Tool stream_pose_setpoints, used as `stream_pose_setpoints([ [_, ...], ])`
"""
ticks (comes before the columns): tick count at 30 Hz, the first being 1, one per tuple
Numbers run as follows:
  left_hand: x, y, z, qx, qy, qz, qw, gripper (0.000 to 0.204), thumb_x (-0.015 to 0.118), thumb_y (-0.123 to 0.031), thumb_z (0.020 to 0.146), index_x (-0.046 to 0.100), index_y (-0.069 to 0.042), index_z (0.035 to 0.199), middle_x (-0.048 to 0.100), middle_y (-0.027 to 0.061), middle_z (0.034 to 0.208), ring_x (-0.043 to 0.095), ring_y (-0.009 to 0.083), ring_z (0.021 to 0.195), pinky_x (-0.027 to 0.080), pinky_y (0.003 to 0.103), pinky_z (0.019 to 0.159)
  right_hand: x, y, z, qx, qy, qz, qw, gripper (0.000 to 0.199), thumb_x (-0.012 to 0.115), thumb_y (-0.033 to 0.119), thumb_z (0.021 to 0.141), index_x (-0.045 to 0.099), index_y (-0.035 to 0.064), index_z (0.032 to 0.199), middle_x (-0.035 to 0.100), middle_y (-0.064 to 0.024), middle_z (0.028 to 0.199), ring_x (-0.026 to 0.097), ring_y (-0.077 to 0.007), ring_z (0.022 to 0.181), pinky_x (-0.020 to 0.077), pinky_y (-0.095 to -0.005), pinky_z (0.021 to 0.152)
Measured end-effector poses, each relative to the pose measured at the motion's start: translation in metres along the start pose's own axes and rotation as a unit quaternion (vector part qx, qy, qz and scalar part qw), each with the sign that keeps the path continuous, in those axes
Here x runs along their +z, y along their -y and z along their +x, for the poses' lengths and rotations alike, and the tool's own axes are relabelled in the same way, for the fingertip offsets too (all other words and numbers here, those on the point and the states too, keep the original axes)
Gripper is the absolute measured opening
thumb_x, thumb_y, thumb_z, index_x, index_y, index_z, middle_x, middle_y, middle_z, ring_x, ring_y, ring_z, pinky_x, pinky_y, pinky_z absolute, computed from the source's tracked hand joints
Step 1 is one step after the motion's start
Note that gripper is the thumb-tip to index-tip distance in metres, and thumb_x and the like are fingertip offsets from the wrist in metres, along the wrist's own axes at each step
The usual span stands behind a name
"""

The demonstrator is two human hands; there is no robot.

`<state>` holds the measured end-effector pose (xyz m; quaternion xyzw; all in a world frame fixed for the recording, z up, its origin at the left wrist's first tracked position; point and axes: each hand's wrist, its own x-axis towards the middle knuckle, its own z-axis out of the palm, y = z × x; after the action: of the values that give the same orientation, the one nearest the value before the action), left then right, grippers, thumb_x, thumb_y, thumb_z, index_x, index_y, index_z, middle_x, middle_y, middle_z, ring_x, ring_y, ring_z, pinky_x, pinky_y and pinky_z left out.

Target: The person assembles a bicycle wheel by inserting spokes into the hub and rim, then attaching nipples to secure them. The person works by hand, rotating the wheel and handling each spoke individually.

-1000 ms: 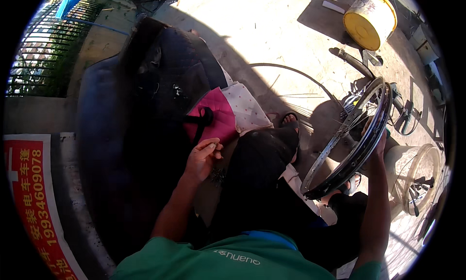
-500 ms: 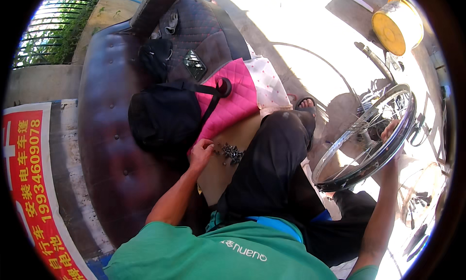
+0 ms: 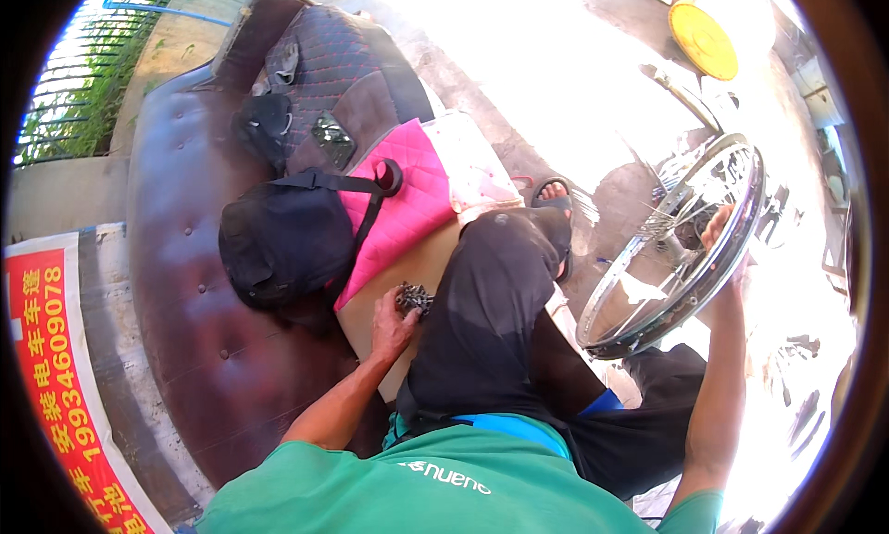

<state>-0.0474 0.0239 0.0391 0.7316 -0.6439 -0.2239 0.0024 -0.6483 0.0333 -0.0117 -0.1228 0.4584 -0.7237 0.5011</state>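
My left hand [image 3: 394, 326] is at a small heap of dark metal pieces [image 3: 416, 299] on a tan board [image 3: 381, 276] beside my leg. Its thumb and fingers are apart at the near edge of the heap, touching it; the pieces are too small to name. On my right side, my right hand [image 3: 717, 228] is closed on the rim of a bicycle wheel [image 3: 667, 312]. The wheel stands tilted next to my lower leg, with thin spokes [image 3: 659, 221] bunched around its hub. Part of that hand's grip is hidden by the rim.
A pink quilted cloth [image 3: 407, 177] and a black bag [image 3: 282, 242] lie ahead on the left, by a brown padded sofa [image 3: 190, 284]. A phone [image 3: 332, 140] rests on the dark seat. A yellow bucket [image 3: 706, 36] lies at the far right. My sandalled foot [image 3: 553, 196] is on the ground.
My left hand has moved from beside the scattered pieces to the heap's near edge, its fingers spreading from a pinch. The heap looks more compact. My right hand still grips the wheel.
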Motion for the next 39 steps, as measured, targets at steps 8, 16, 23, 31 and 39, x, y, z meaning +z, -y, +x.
stream_pose_setpoints([
  [8, 0.015, 0.006, 0.019, -0.042, -0.003, -0.111, 0.993, 0.029, 0.073, -0.011, 0.081, 0.063, -0.003, 0.107, 0.061, 0.0104, 0.090, 0.062, 0.0218, 0.079, 0.052, 0.035, 0.074, -0.012, -0.004, -0.003, -0.226, 0.018, -0.576, 0.786, 0.015, 0.059, 0.018, 0.096, 0.059, 0.0037, 0.098, 0.057, -0.0016, 0.080, 0.056, -0.0135, 0.070, 0.0485, -0.0278, 0.063],
  [16, 0.017, 0.000, 0.036, -0.079, -0.041, -0.086, 0.992, 0.020, 0.070, -0.013, 0.079, 0.064, -0.001, 0.094, 0.064, 0.0087, 0.076, 0.063, 0.0202, 0.072, 0.052, 0.035, 0.072, -0.001, -0.005, -0.002, -0.191, 0.001, -0.554, 0.810, 0.011, 0.062, 0.003, 0.084, 0.062, 0.0054, 0.094, 0.062, -0.0043, 0.082, 0.061, -0.0215, 0.077, 0.0503, -0.0358, 0.074],
  [23, 0.007, -0.009, 0.029, -0.031, -0.021, -0.053, 0.998, 0.018, 0.070, -0.013, 0.077, 0.065, -0.001, 0.088, 0.066, 0.0100, 0.076, 0.064, 0.0207, 0.073, 0.052, 0.035, 0.073, 0.006, -0.010, 0.001, -0.275, 0.017, -0.512, 0.814, 0.029, 0.054, 0.036, 0.102, 0.060, 0.0080, 0.095, 0.054, 0.0030, 0.069, 0.053, -0.0056, 0.053, 0.0454, -0.0186, 0.047],
  [31, 0.015, 0.022, 0.031, -0.069, 0.006, -0.177, 0.982, 0.010, 0.068, -0.007, 0.081, 0.063, -0.001, 0.088, 0.064, 0.0061, 0.074, 0.060, 0.0145, 0.066, 0.051, 0.032, 0.063, 0.047, 0.014, -0.016, -0.004, -0.009, -0.068, 0.998, 0.031, 0.056, 0.031, 0.100, 0.065, 0.0016, 0.097, 0.069, -0.0047, 0.078, 0.064, -0.0098, 0.063, 0.0530, -0.0239, 0.058],
  [39, -0.015, 0.002, 0.026, -0.158, 0.099, -0.357, 0.916, 0.011, 0.066, -0.002, 0.086, 0.058, -0.002, 0.094, 0.061, 0.0059, 0.078, 0.060, 0.0147, 0.061, 0.050, 0.028, 0.052, 0.029, 0.006, -0.009, -0.031, -0.020, -0.148, 0.988, 0.038, 0.057, 0.038, 0.100, 0.065, 0.0019, 0.095, 0.068, -0.0035, 0.076, 0.061, -0.0084, 0.062, 0.0509, -0.0228, 0.057],
])
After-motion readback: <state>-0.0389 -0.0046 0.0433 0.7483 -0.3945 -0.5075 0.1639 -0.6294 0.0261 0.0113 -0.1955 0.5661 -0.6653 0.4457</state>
